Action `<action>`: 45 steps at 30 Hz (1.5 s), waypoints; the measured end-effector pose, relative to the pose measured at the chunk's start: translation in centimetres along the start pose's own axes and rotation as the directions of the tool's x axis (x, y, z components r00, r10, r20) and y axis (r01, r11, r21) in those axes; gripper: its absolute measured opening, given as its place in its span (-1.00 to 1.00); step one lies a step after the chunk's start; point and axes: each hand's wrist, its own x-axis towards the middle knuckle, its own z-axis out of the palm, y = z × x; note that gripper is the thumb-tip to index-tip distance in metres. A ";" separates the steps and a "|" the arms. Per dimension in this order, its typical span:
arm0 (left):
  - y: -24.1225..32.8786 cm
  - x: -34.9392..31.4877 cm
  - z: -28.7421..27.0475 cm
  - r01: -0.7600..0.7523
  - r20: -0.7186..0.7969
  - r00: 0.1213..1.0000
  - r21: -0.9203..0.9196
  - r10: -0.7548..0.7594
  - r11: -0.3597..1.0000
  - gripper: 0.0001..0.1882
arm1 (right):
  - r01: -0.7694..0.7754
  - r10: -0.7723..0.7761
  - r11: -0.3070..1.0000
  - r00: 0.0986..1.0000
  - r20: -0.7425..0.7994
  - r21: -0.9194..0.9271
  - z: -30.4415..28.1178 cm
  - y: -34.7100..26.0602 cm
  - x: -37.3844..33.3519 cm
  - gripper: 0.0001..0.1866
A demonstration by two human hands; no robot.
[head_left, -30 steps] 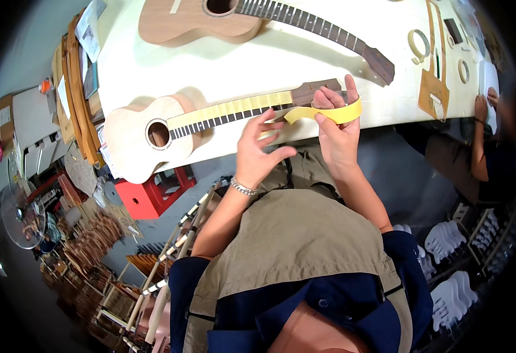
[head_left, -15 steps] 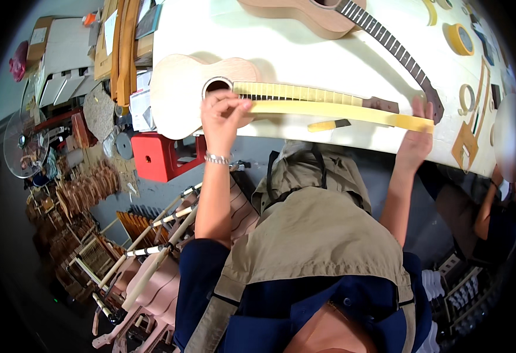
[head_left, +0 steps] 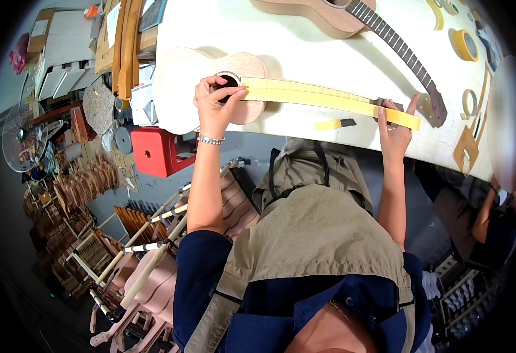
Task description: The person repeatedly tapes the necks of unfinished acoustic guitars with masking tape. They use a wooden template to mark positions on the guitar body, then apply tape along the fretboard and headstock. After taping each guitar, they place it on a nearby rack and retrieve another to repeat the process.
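Note:
A pale, unfinished ukulele (head_left: 178,88) lies on the white table, its fretboard covered by yellow masking tape. Along the neck's near edge a long strip of yellow masking tape (head_left: 317,100) is stretched between my hands. My left hand (head_left: 214,112) pinches the strip's left end at the near side of the soundhole. Beside the headstock, my right hand (head_left: 394,140) grips the strip near its other end, with the index finger raised. The tape's free end sticks out past those fingers. Whether the strip's middle touches the fretboard I cannot tell.
A yellow-and-black tool (head_left: 334,124) lies near the table edge. Another brown ukulele (head_left: 323,17) rests farther back. Tape rolls (head_left: 465,45) sit at the right, near another person (head_left: 487,226). A red stool (head_left: 152,152) and a rack of instrument bodies (head_left: 146,276) stand at the left.
Both hands have shifted slightly, bringing the tape strip up against the neck's near side. My right hand has moved left and its grip has changed.

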 end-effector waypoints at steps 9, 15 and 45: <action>0.9 -0.2 0.1 -0.079 -0.182 0.978 0.120 0.100 0.990 -0.36 | 0.091 -0.094 0.993 0.995 -0.037 -0.078 0.3 0.6 -0.3 -0.15; 2.4 -3.2 1.0 -0.343 0.116 0.937 0.478 0.329 0.809 -0.19 | -0.001 0.005 1.000 0.994 -0.112 0.030 0.9 0.1 -0.3 -0.14; 14.1 -6.6 12.4 -0.165 0.470 0.878 0.110 0.095 0.980 -0.78 | 0.071 -0.076 0.974 0.997 0.011 0.215 1.0 1.2 -0.5 -0.37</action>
